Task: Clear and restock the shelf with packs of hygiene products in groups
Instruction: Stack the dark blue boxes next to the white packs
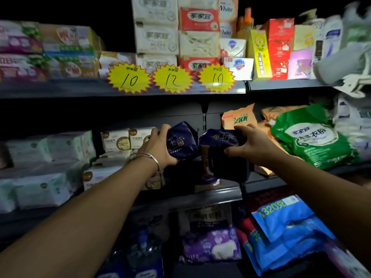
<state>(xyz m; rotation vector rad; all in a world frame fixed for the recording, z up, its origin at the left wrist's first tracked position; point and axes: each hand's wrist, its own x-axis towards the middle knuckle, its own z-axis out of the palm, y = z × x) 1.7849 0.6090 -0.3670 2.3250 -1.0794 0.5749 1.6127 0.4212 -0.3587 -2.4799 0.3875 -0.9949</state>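
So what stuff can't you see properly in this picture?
- Head view: what lies beneath the two dark blue packs; hands and darkness hide it.
- Top-right white packs: smeared by motion blur.
- Bottles on the bottom shelf: cut off by the lower edge.
- Small print under the yellow price stars: too small.

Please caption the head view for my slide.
Left hand and right hand each grip a navy pack at the middle shelf.

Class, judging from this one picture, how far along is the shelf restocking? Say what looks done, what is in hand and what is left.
Done: white packs sit grouped on the middle shelf. In hand: the left hand grips one dark blue pack, the right hand another dark blue pack, both at the dark gap in the shelf's centre. Left: these two packs are not yet set down; whether more follow cannot be told.
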